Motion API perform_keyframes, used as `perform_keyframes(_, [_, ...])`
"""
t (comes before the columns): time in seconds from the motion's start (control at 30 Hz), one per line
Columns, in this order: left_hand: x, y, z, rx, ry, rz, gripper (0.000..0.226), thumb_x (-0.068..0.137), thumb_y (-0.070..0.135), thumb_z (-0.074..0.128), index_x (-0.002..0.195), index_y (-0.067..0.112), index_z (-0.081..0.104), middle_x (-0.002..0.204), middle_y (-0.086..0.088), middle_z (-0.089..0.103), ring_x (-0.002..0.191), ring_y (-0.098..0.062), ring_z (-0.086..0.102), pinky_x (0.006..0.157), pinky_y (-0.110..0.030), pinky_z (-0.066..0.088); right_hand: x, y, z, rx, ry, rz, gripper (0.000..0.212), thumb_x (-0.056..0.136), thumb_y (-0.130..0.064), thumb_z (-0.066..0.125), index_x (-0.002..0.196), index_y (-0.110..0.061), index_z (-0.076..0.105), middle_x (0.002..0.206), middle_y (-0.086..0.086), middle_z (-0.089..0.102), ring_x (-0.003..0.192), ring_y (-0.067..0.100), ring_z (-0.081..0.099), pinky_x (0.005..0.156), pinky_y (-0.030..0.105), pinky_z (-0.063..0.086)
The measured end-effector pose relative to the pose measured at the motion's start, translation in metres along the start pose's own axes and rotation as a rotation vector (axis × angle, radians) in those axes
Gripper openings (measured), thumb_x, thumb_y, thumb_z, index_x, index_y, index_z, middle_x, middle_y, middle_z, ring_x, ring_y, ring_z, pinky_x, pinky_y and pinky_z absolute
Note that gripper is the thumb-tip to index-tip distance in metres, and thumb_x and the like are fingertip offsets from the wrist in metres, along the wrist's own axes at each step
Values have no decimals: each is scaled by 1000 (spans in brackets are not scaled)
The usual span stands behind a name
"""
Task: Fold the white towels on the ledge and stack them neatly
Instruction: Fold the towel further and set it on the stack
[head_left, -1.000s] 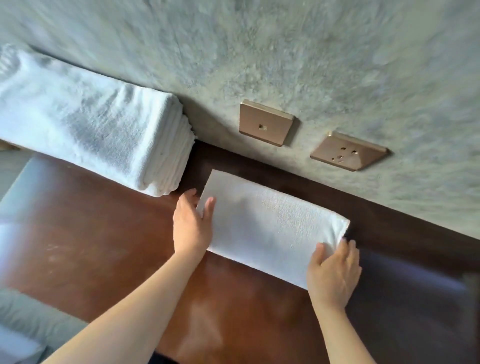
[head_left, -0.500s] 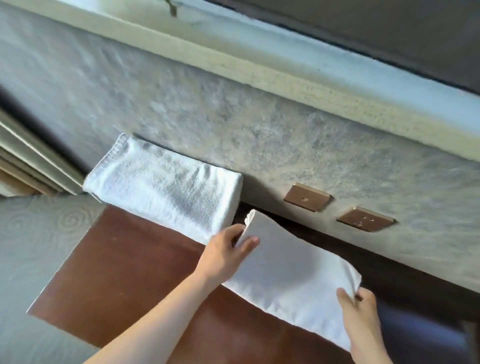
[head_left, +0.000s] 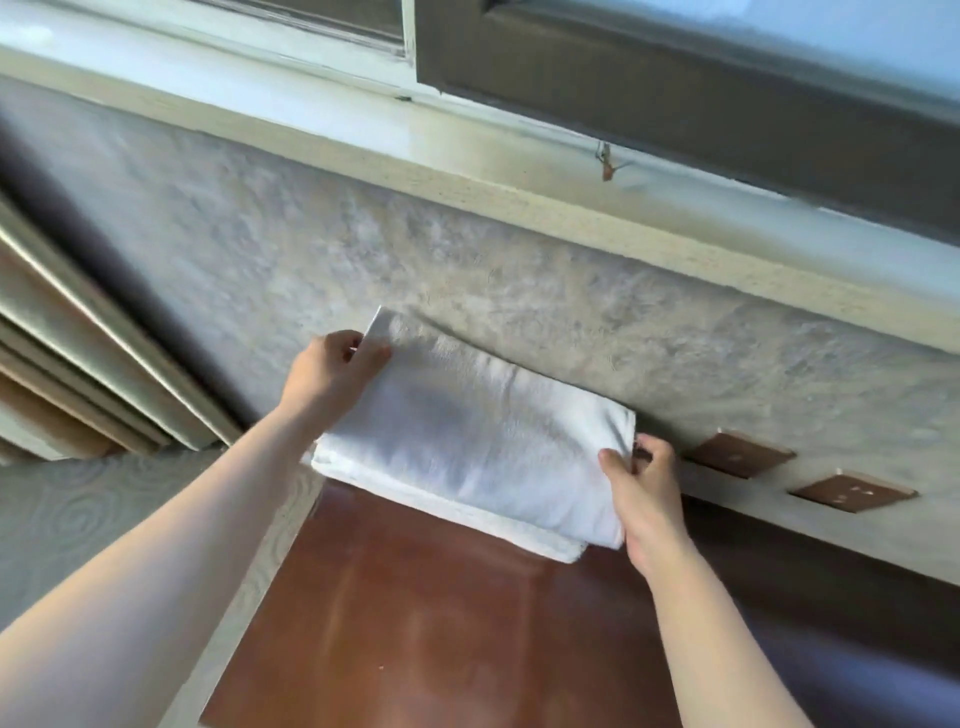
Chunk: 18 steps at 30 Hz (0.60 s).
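A folded white towel (head_left: 483, 441) is held over the stack of folded white towels (head_left: 550, 548), whose lower edge shows beneath it on the brown wooden ledge (head_left: 415, 623). My left hand (head_left: 332, 374) pinches the towel's far left end, thumb on top. My right hand (head_left: 644, 493) grips its right end, fingers curled round the edge. The towel covers most of the stack, and I cannot tell whether it rests on it.
A textured grey wall (head_left: 571, 312) rises right behind the towels, with two brown socket plates (head_left: 740, 454) (head_left: 852, 491) to the right. A window sill (head_left: 467, 156) runs above. A curtain or frame edge (head_left: 78, 364) stands at the left, patterned grey floor (head_left: 104, 519) below.
Both hands lifted the folded towel off the ledge and carried it left, over the stack. The camera view tilted upward, showing the window.
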<state>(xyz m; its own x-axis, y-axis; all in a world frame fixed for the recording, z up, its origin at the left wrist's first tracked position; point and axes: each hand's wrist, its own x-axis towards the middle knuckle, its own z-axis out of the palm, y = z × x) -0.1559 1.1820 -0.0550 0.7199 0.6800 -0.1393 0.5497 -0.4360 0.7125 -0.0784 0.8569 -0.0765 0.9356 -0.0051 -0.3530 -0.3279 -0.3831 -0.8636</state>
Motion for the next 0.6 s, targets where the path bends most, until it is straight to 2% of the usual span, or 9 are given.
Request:
perform_keyframes(0.07, [7, -23, 8, 128, 44, -65, 48, 95, 50, 59, 121, 11, 63, 114, -13, 68, 109, -35, 61, 88, -41, 45, -1, 6, 14, -206, 42, 42, 51, 96, -19, 62, 142, -14, 40, 130, 11, 59, 109, 26, 59, 89, 34, 44])
perform_keyframes(0.1, [4, -31, 15, 208, 103, -19, 52, 96, 49, 57, 129, 8, 57, 122, -16, 64, 117, -38, 56, 96, -44, 41, -4, 8, 17, -323, 97, 20, 52, 96, -18, 59, 144, -12, 40, 135, 12, 54, 116, 29, 57, 91, 36, 44])
perform_keyframes(0.17, [-12, -30, 35, 298, 218, 249, 46, 97, 46, 49, 126, 11, 58, 122, -13, 63, 113, -38, 56, 94, -47, 41, -11, 10, 21, -540, 244, -173, 48, 95, -16, 60, 140, -7, 45, 137, 16, 50, 122, 36, 54, 97, 43, 44])
perform_keyframes(0.2, [-22, -22, 44, 274, 214, 400, 41, 96, 43, 47, 122, 14, 61, 119, -8, 64, 109, -35, 58, 90, -45, 43, -12, 8, 26, -641, 294, -317, 45, 93, -14, 60, 136, -6, 50, 134, 17, 53, 121, 38, 55, 97, 47, 45])
perform_keyframes(0.3, [-36, -9, 76, 331, -65, 683, 40, 95, 45, 44, 125, 26, 64, 131, 1, 64, 123, -25, 59, 101, -40, 44, -7, 2, 55, -886, 227, -653, 42, 96, -27, 48, 134, -9, 55, 139, 15, 55, 129, 36, 52, 106, 51, 43])
perform_keyframes(0.37, [-26, -16, 89, 449, -199, 715, 50, 97, 53, 37, 139, 33, 55, 151, 1, 51, 142, -24, 44, 115, -42, 34, -1, 0, 75, -1001, 77, -710, 54, 97, -42, 36, 143, -18, 50, 153, 11, 45, 142, 33, 41, 118, 51, 30])
perform_keyframes(0.47, [-2, -43, 83, 551, -259, 615, 66, 97, 71, 19, 157, 43, 24, 167, 11, 13, 156, -16, 7, 126, -41, 7, 9, 16, 89, -1083, -15, -620, 66, 96, -59, 29, 156, -32, 33, 166, 2, 24, 155, 25, 16, 125, 48, 7])
perform_keyframes(0.53, [5, -57, 75, 557, -239, 561, 70, 95, 75, 14, 158, 45, 13, 166, 14, 0, 156, -14, -5, 127, -39, 0, 6, 30, 91, -1094, 9, -585, 68, 96, -61, 28, 158, -33, 27, 167, 1, 20, 156, 21, 10, 126, 48, 7])
perform_keyframes(0.6, [5, -63, 72, 546, -231, 540, 71, 95, 75, 13, 159, 44, 12, 167, 11, 0, 156, -15, -6, 126, -37, -2, 2, 37, 93, -1098, 45, -597, 68, 97, -58, 33, 158, -30, 28, 167, 3, 22, 156, 23, 12, 125, 50, 12])
